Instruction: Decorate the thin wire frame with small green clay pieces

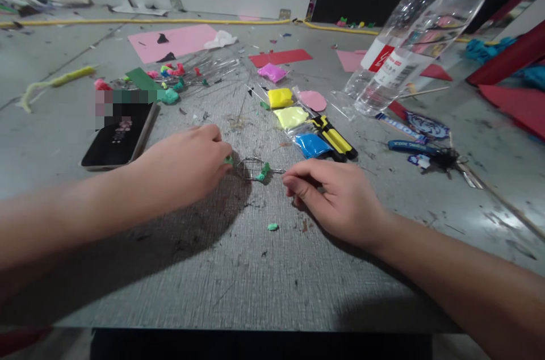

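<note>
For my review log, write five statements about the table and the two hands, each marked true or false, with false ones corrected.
1. The right hand holds the thin stem of a ring with green bits. True.
2. The phone lies beside the right forearm. False: the phone lies beside the left forearm.
3. Two clear bottles are on the right side. True.
4. The left hand grips the black-and-yellow tool. False: the tool lies beside the blue packet.
5. The red strip is nearer the person than the blue packet. False: the red strip is farther away.
</note>
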### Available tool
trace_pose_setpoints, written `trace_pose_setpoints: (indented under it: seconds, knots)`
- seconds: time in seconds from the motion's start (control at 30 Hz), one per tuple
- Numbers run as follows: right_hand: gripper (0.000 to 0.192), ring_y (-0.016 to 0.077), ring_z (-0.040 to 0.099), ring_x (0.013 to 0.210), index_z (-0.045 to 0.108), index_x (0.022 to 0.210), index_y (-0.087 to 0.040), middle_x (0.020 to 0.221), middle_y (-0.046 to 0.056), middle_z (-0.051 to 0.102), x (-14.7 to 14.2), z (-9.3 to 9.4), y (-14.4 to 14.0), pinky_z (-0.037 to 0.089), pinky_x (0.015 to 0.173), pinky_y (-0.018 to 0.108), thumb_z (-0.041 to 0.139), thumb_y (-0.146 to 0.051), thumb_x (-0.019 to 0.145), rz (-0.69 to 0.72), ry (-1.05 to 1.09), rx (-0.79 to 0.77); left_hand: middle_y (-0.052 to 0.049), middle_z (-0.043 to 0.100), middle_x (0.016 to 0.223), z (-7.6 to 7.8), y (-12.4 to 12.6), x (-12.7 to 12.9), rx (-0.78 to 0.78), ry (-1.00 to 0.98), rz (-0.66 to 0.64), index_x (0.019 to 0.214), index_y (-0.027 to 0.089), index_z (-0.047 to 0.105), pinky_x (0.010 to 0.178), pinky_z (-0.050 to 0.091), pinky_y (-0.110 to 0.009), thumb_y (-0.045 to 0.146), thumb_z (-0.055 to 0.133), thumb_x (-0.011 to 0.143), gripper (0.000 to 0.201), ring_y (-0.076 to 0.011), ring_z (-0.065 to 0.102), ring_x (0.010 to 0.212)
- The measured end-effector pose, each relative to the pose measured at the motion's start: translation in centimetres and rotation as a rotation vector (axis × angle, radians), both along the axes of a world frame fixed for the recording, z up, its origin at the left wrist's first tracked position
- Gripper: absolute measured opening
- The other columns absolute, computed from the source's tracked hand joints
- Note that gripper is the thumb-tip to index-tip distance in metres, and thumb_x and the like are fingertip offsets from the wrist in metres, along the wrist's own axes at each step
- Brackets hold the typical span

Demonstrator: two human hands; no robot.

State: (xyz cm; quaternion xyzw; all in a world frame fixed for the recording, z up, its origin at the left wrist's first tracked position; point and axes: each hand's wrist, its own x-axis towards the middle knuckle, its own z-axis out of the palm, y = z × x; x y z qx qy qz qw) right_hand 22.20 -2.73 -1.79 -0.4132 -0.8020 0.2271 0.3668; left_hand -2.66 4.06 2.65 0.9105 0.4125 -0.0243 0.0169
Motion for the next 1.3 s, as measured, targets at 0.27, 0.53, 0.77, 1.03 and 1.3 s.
trace_pose_setpoints:
  seconds: [0.27,0.53,0.77,1.03,1.3]
  knots:
    - [0.012,0.0136,0.068,0.070,0.065,0.096,-0.019,0.081,0.001,0.074,-0.1,-0.2,0.2,0.048,0.067,0.028,0.057,-0.026,0.104,-0.024,0.063,-0.047,-0.008,0.069,0.080,0.4,0.5,0.4,0.057,-0.054,0.079,0.088,0.018,0.068,0.071,0.047,-0.035,0.027,0.055,0.088,0.015,-0.0250,0.067,0.076]
    - [0.013,0.0135,0.066,0.067,0.067,0.096,-0.020,0.078,0.000,0.072,-0.6,0.1,-0.7,0.049,0.063,0.027,0.062,-0.030,0.102,-0.026,0.199,-0.094,-0.001,0.074,0.076,0.4,-2.7,2.2,-0.758,-0.747,0.056,0.086,0.019,0.069,0.061,0.052,-0.023,0.034,0.071,0.087,0.015,-0.0137,0.069,0.068]
    - [0.012,0.0144,0.066,0.074,0.074,0.095,-0.019,0.084,0.002,0.076,-0.8,0.2,-0.6,0.050,0.067,0.028,0.064,-0.024,0.100,0.029,0.158,-0.037,0.000,0.073,0.073,-0.8,-2.9,2.6,-0.882,-0.901,0.175,0.084,0.017,0.069,0.058,0.050,-0.021,0.027,0.078,0.080,0.014,-0.0114,0.065,0.066]
    - [0.006,0.0148,0.067,0.074,0.075,0.094,-0.020,0.084,0.002,0.075,-0.5,0.2,-0.4,0.052,0.068,0.029,0.069,-0.021,0.096,0.037,0.137,-0.006,0.000,0.071,0.071,-1.1,-2.7,2.5,-0.892,-0.949,0.230,0.081,0.017,0.067,0.056,0.048,-0.020,0.026,0.081,0.078,0.017,-0.0107,0.065,0.063]
    - [0.008,0.0118,0.064,0.062,0.064,0.091,-0.019,0.076,-0.001,0.070,-0.8,0.1,-0.8,0.050,0.055,0.025,0.064,-0.025,0.097,-0.033,0.277,-0.301,-0.002,0.073,0.077,-1.1,-2.9,2.5,-0.810,-0.888,0.167,0.084,0.017,0.067,0.061,0.053,-0.024,0.025,0.076,0.078,0.014,-0.0145,0.068,0.070]
